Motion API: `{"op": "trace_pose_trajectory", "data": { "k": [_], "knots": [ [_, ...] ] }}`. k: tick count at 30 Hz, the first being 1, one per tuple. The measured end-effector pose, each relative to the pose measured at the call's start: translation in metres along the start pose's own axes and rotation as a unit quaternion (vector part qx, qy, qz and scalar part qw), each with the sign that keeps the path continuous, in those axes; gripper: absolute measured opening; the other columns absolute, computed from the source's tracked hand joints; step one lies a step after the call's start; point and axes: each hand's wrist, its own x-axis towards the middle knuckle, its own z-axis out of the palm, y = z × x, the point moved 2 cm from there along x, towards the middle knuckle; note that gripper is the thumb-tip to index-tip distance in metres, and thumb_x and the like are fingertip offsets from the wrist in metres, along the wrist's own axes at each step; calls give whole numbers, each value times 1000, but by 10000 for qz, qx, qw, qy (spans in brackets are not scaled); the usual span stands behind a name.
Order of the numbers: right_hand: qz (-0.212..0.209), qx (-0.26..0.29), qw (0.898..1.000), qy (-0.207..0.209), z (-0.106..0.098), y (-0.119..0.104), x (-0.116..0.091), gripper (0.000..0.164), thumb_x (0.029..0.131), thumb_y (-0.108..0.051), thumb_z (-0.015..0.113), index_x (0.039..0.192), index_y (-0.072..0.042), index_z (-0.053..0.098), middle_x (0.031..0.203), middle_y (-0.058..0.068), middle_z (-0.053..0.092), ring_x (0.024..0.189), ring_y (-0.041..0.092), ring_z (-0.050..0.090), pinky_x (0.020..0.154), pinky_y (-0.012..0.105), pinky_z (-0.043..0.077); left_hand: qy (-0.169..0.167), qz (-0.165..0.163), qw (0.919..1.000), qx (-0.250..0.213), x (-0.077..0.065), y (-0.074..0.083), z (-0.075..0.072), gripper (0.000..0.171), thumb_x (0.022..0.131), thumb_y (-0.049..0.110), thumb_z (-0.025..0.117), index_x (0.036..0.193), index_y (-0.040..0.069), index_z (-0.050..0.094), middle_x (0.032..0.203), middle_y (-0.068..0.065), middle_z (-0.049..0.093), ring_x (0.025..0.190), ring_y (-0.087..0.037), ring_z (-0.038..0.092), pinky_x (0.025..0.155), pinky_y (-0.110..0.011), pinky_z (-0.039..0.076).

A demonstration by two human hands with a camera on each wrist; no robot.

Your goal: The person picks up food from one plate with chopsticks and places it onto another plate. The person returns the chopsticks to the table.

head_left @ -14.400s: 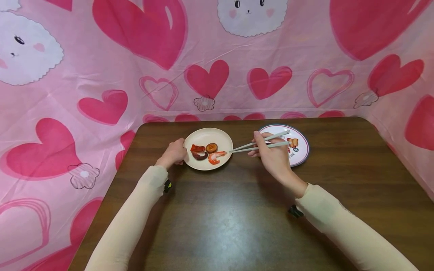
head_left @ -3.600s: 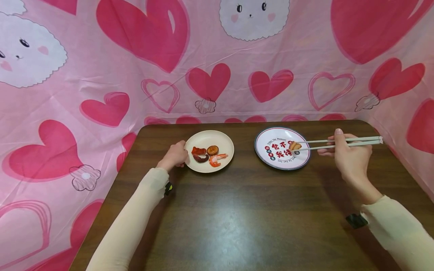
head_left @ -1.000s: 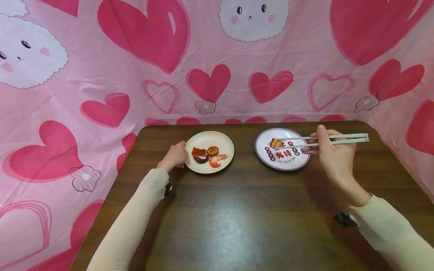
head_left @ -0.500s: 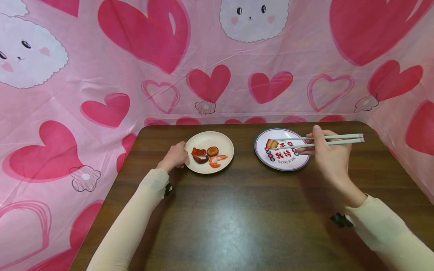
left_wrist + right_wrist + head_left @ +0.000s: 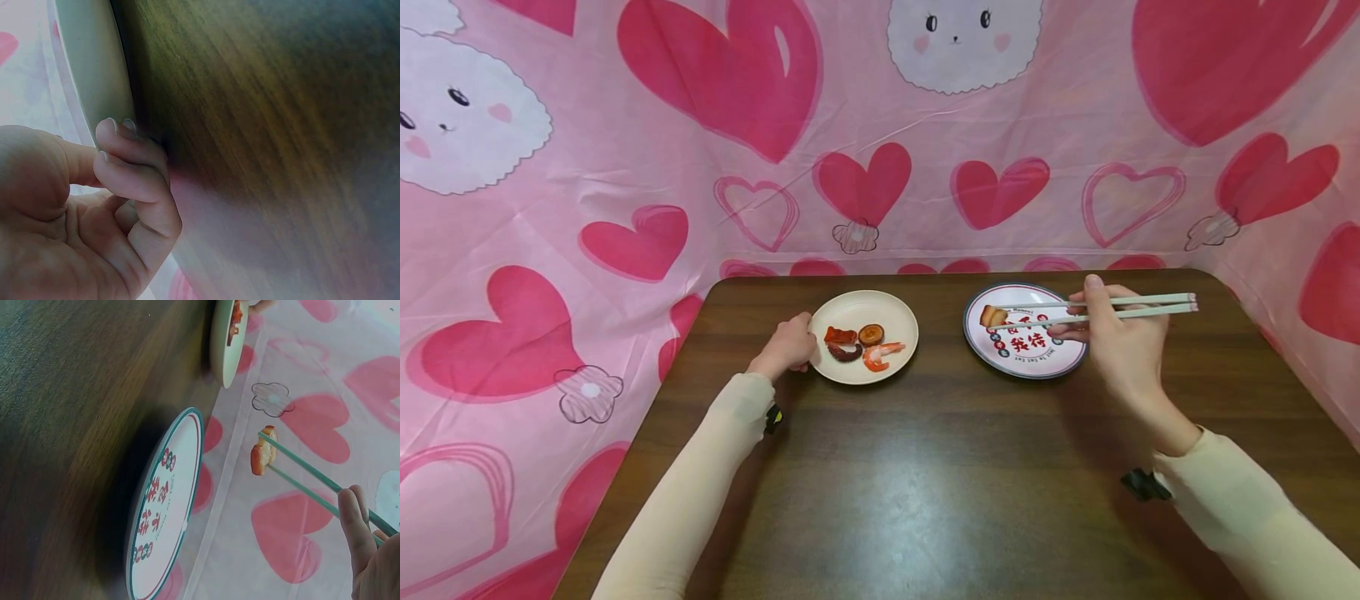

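Note:
In the head view, my left hand (image 5: 788, 343) holds the left rim of a cream plate (image 5: 850, 302). Curled fingers (image 5: 140, 181) press at its edge in the left wrist view. A shrimp (image 5: 880, 357), a round brown mushroom-like slice (image 5: 871, 335), a dark octopus tentacle (image 5: 846, 353) and a red piece (image 5: 839, 335) lie on it. My right hand (image 5: 1123, 342) grips pale green chopsticks (image 5: 1159, 300). Their tips pinch a browned, layered piece like pork belly (image 5: 263, 452). The right wrist view shows this piece raised above a white plate with red characters (image 5: 187, 434).
Both plates stand towards the back of a brown wooden table (image 5: 880, 467), side by side with a gap between them. A pink cloth with hearts (image 5: 925, 117) rises behind the table and along its sides. A dark strap (image 5: 1146, 485) sits at my right wrist.
The right hand has moved left with the chopsticks, carrying the pork-belly-like piece from the printed plate's right part to above its left part. Earlier, the chopsticks were at the shrimp. The left hand stays put.

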Motion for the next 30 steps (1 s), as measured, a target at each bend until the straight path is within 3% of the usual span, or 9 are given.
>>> {"op": "trace_pose_trajectory", "data": {
  "k": [30],
  "knots": [
    [7,-175,9994,-298,23,9,4,38,100,-26,74,97,12,68,82,16,72,57,24,74,56,37,59,-38,-75,9999,77,-1,3,0,30,103,6,41,131,-2,50,88,-21,64,51,-19,60,47,-30,52]
  ]
}}
